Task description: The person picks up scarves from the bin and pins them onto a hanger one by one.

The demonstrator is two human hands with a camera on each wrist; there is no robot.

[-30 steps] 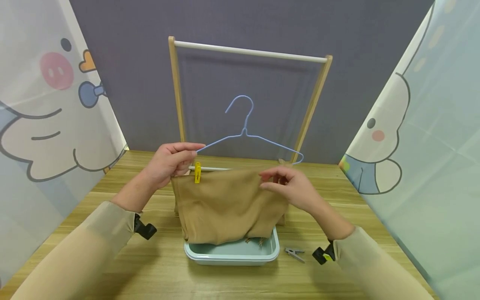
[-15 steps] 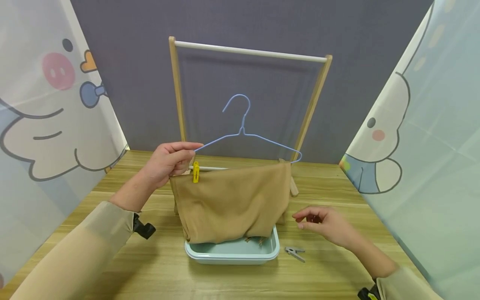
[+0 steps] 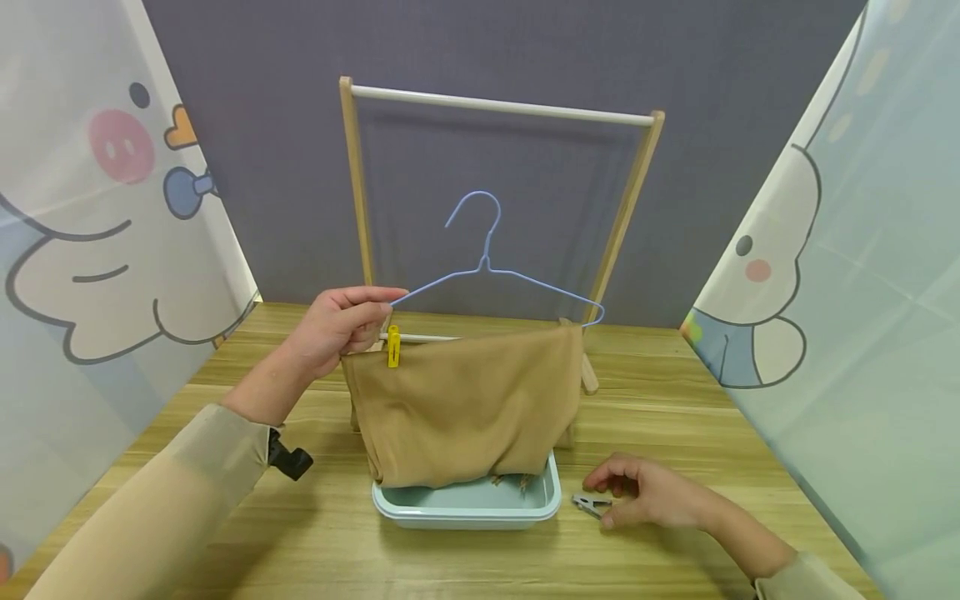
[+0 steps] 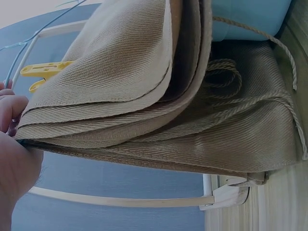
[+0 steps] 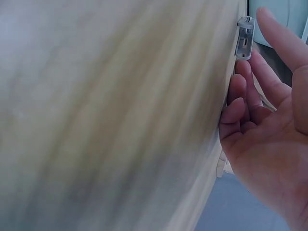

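My left hand (image 3: 339, 329) pinches the left end of a blue wire hanger (image 3: 534, 284). A folded brown garment with cord ties (image 3: 465, 408) hangs from the hanger, its layered edge (image 4: 110, 106) beside that hand in the left wrist view. Near its upper left corner, a yellow clothespin (image 3: 393, 347) grips the fabric. On the table to the right lies a grey clothespin (image 3: 591, 504). My right hand (image 3: 652, 493) is at it, thumb and forefinger spread on either side. In the right wrist view the grey clothespin (image 5: 245, 38) shows between thumb and fingers, not visibly squeezed.
Under the garment stands a pale blue-green basin (image 3: 465, 518). Behind is a wooden rack with a white top bar (image 3: 495, 105); one of its feet (image 3: 589, 375) shows right of the garment. Printed cloth panels (image 3: 795, 275) flank the wooden table (image 3: 315, 533).
My right hand has let go of the garment's upper right part and moved down and right to the grey clothespin. The left hand keeps its hold on the hanger, almost unmoved.
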